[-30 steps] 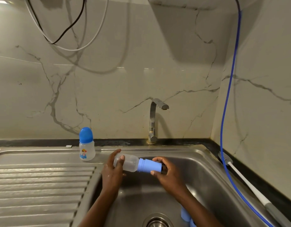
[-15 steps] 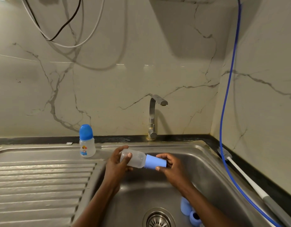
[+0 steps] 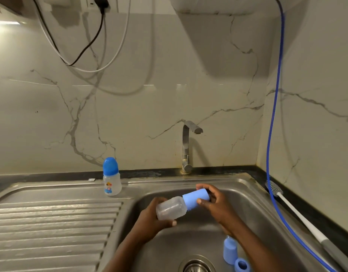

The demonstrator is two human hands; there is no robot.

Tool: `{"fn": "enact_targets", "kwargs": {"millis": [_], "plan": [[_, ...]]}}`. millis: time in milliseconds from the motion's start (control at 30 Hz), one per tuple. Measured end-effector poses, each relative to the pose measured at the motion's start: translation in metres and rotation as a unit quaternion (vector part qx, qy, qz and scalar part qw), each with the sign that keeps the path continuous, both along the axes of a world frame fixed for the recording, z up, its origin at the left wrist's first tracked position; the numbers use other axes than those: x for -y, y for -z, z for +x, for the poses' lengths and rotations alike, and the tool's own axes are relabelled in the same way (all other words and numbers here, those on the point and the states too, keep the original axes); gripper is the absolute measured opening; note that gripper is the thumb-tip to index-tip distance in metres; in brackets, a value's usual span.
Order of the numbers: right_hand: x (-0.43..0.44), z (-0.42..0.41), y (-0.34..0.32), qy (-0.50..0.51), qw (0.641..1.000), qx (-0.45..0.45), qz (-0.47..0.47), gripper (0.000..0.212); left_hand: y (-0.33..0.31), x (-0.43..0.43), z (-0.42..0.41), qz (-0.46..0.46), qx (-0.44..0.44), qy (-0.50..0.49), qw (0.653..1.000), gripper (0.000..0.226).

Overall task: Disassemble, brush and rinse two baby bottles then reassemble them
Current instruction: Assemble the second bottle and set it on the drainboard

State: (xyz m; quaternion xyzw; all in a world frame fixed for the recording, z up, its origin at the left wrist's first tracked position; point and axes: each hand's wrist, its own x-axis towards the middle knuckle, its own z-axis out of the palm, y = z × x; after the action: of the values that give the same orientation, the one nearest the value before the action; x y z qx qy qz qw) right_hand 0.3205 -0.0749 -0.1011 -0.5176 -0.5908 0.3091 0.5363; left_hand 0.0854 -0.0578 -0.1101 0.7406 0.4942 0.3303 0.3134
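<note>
- The left hand (image 3: pixel 149 218) gripped the clear body of the held bottle (image 3: pixel 170 210), fingers curled round it. The bottle lay almost sideways above the sink basin (image 3: pixel 188 232), so drips or loose parts would fall into the steel bowl and not onto the surface.
- The right hand (image 3: pixel 216 203) was closed round the blue cap (image 3: pixel 195 199) at the bottle's neck, thumb in front and fingers behind. That opposed grip suited twisting or pulling, one hand bracing while the other worked.
- I could not tell whether the cap was coming off or going on. Going by the rest of the scene, it was probably coming off.
- Two blue pieces (image 3: pixel 230 251) lay low in the basin near the drain (image 3: pixel 196 267), partly hidden by the right forearm. They looked like loose bottle parts, and I could not tell where they had come from.
- The second bottle (image 3: pixel 111 177) stood upright and capped on the back ledge beside the drainboard (image 3: pixel 51 222), well apart from the hands.
- The brush (image 3: pixel 275 190) lay untouched on the surface to the right, and no water was visible at the tap (image 3: pixel 188 146), so brushing and rinsing seemed yet to come.
</note>
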Motion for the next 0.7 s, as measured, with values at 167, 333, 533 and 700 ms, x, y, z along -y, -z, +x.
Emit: {"fn": "enact_targets", "kwargs": {"millis": [167,333,533,700], "plan": [[-0.004,-0.019,0.0,-0.012,0.999,-0.012,0.028,0.055,0.003,0.005,0.009,0.093,-0.131,-0.032,0.986,0.06],[-0.003,-0.036,0.0,0.008,0.997,-0.067,0.032,0.086,-0.005,0.009,0.017,0.138,-0.092,-0.054,0.985,0.055],[-0.002,-0.025,0.016,0.055,0.998,-0.019,-0.029,0.07,-0.055,0.003,-0.032,0.121,0.136,-0.157,0.971,0.062],[-0.002,-0.039,0.018,0.064,0.997,0.043,-0.031,0.053,-0.07,-0.007,-0.11,0.164,0.193,-0.3,0.92,0.059]]}}
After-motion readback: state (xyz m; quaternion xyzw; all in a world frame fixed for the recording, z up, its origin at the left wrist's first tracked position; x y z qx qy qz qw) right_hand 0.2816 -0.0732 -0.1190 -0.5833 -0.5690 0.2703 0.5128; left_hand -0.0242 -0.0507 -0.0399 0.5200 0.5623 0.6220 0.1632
